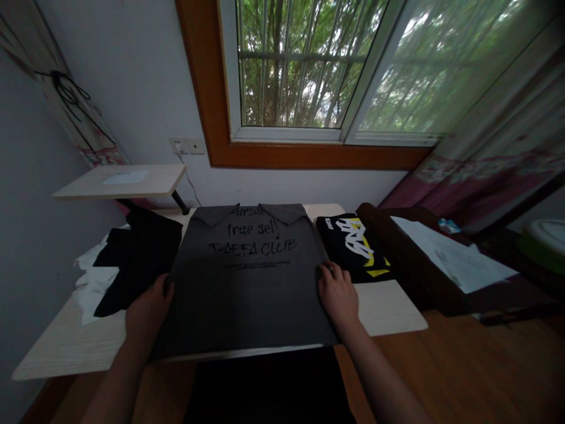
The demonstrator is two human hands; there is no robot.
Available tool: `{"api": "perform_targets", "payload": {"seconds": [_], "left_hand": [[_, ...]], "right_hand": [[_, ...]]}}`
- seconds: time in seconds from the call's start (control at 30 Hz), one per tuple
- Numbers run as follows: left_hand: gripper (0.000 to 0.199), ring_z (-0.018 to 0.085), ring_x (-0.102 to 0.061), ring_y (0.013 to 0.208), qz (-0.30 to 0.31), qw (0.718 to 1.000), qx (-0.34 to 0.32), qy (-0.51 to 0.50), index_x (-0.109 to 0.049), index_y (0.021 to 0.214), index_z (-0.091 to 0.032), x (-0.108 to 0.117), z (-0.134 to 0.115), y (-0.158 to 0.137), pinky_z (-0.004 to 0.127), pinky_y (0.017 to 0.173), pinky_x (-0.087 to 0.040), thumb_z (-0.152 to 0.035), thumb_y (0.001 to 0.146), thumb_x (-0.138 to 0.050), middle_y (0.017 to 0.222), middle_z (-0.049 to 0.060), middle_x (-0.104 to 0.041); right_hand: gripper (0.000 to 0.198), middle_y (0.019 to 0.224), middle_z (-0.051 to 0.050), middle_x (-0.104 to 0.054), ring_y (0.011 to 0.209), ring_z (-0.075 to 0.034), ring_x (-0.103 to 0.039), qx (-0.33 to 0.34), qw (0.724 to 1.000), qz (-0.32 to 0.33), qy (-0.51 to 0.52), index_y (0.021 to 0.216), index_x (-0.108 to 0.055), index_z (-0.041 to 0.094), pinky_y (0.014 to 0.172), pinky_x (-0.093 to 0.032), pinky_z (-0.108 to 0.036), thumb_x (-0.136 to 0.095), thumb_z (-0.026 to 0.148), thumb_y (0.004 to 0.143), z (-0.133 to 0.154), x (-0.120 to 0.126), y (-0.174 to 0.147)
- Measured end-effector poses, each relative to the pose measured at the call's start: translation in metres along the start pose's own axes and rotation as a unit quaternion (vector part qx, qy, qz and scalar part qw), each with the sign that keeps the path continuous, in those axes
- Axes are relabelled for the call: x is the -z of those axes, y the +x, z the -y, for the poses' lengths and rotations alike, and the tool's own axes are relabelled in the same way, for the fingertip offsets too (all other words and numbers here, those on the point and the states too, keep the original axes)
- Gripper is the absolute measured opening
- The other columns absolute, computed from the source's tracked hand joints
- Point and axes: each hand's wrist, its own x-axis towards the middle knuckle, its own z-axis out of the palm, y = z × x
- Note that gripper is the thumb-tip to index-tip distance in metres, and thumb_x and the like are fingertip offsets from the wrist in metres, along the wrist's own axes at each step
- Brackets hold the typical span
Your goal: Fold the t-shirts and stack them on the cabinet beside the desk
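A dark grey shirt [247, 300] with black lettering lies spread flat on the light wooden table, its far edge folded so that two corner flaps lie beside the lettering. At its left edge, my left hand [148, 309] is closed on the cloth, with most of its fingers hidden. My right hand [339, 294] holds the opposite edge with bent fingers, about level with the left. Just beyond the right hand rests a folded black garment [353, 247] with white and yellow print. Left of the shirt, black cloth [141, 253] is heaped over white cloth [90, 288].
A small raised shelf [154, 176] with a paper stands at the table's back left. To the right is a dark brown piece of furniture [397, 259] bearing paper sheets [454, 253]. The table's front edge [247, 353] is near my body; wall and window lie behind.
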Motion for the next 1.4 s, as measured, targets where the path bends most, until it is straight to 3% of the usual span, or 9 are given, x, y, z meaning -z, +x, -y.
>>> {"api": "perform_targets", "payload": {"seconds": [0.1, 0.23, 0.4, 0.63, 0.83, 0.97, 1.07, 1.27, 1.4], "left_hand": [[0.056, 0.031, -0.073, 0.079, 0.047, 0.999, 0.015, -0.004, -0.050, 0.140, -0.022, 0.004, 0.006, 0.002, 0.038, 0.069, -0.052, -0.055, 0.102, -0.026, 0.095, 0.012, -0.075], [0.060, 0.033, -0.074, 0.082, 0.080, 0.996, 0.031, -0.013, -0.050, 0.138, -0.023, 0.006, 0.018, 0.005, 0.039, 0.070, -0.052, -0.061, 0.100, -0.025, 0.094, 0.013, -0.076], [0.060, 0.034, -0.074, 0.082, 0.086, 0.995, 0.041, -0.015, -0.052, 0.134, -0.021, 0.006, 0.023, 0.003, 0.039, 0.068, -0.051, -0.062, 0.099, -0.026, 0.093, 0.014, -0.075], [0.064, 0.035, -0.074, 0.089, 0.079, 0.995, 0.027, -0.045, -0.044, 0.145, -0.025, 0.017, 0.010, -0.006, 0.041, 0.070, -0.053, -0.065, 0.097, -0.032, 0.107, 0.016, -0.075], [0.078, 0.035, -0.075, 0.091, 0.204, 0.972, -0.017, -0.118, -0.032, 0.156, -0.025, 0.008, 0.033, 0.000, 0.045, 0.082, -0.056, -0.065, 0.091, -0.044, 0.110, 0.015, -0.076], [0.069, 0.030, -0.068, 0.117, 0.225, 0.950, -0.058, -0.207, -0.044, 0.150, -0.029, -0.003, 0.060, 0.008, 0.039, 0.097, -0.054, -0.056, 0.087, -0.053, 0.141, 0.008, -0.063], [0.065, 0.029, -0.061, 0.128, 0.248, 0.935, -0.080, -0.239, -0.054, 0.144, -0.029, -0.005, 0.073, 0.012, 0.038, 0.105, -0.050, -0.054, 0.083, -0.057, 0.146, 0.005, -0.060], [0.074, 0.028, -0.065, 0.123, 0.286, 0.919, -0.088, -0.256, -0.050, 0.148, -0.029, 0.005, 0.070, 0.017, 0.036, 0.101, -0.052, -0.053, 0.079, -0.061, 0.143, 0.004, -0.062], [0.076, 0.028, -0.067, 0.119, 0.240, 0.938, -0.058, -0.245, -0.041, 0.153, -0.026, 0.005, 0.058, 0.024, 0.038, 0.100, -0.052, -0.060, 0.086, -0.051, 0.140, 0.008, -0.064]], "right_hand": [[0.039, 0.130, -0.013, -0.060, 0.102, -0.030, -0.055, -0.019, 1.000, 0.006, -0.003, 0.131, -0.060, 0.026, 0.077, -0.050, -0.039, -0.049, 0.020, 0.095, -0.001, 0.000, -0.002], [0.039, 0.114, -0.013, -0.062, 0.087, -0.025, -0.059, -0.042, 0.999, 0.028, -0.020, 0.134, -0.058, 0.025, 0.065, -0.045, -0.034, -0.049, 0.022, 0.097, -0.006, 0.001, -0.007], [0.034, 0.100, -0.012, -0.061, 0.089, -0.026, -0.060, -0.023, 0.997, 0.017, -0.074, 0.131, -0.061, 0.021, 0.074, -0.045, -0.036, -0.047, 0.025, 0.100, -0.011, 0.004, -0.013], [0.034, 0.104, -0.010, -0.065, 0.063, -0.016, -0.063, -0.075, 0.994, 0.050, -0.054, 0.133, -0.058, 0.024, 0.051, -0.033, -0.028, -0.048, 0.031, 0.100, -0.009, 0.003, -0.017], [0.037, 0.083, -0.009, -0.073, 0.064, -0.022, -0.070, -0.094, 0.990, 0.091, -0.056, 0.132, -0.057, 0.022, 0.056, -0.039, -0.028, -0.044, 0.038, 0.103, -0.013, 0.003, -0.015], [0.039, 0.076, -0.009, -0.074, 0.065, -0.026, -0.072, -0.101, 0.987, 0.115, -0.049, 0.132, -0.055, 0.021, 0.058, -0.041, -0.030, -0.042, 0.043, 0.103, -0.018, 0.006, -0.014], [0.038, 0.076, -0.009, -0.075, 0.067, -0.027, -0.073, -0.112, 0.985, 0.128, -0.034, 0.130, -0.055, 0.021, 0.058, -0.040, -0.031, -0.043, 0.045, 0.102, -0.019, 0.009, -0.012], [0.039, 0.089, -0.010, -0.076, 0.076, -0.028, -0.074, -0.139, 0.977, 0.152, 0.045, 0.131, -0.055, 0.023, 0.060, -0.040, -0.031, -0.046, 0.045, 0.100, -0.025, 0.015, -0.007], [0.048, 0.096, -0.009, -0.076, 0.083, -0.028, -0.073, -0.154, 0.964, 0.162, 0.142, 0.140, -0.049, 0.025, 0.065, -0.043, -0.032, -0.048, 0.047, 0.098, -0.031, 0.013, -0.002]]}}
